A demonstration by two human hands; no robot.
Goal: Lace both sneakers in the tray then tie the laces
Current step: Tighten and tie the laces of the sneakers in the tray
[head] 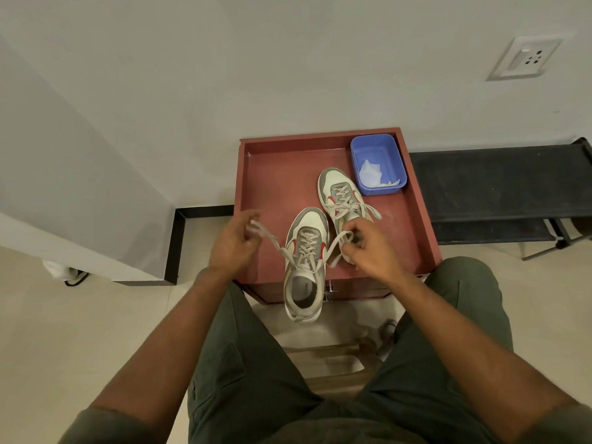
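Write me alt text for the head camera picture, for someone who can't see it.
Seen from above, a seated person's left hand and right hand each hold a lace end of the near sneaker, whose heel overhangs the red tray. A second sneaker, laced with loose ends, lies behind it beside a blue tub.

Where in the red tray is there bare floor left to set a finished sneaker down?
Free: the far-left stretch of the tray, bordered by its left and back walls, the blue tub and the far sneaker. Crowded: the near middle and right, where the left hand and right hand pull laces over the near sneaker.
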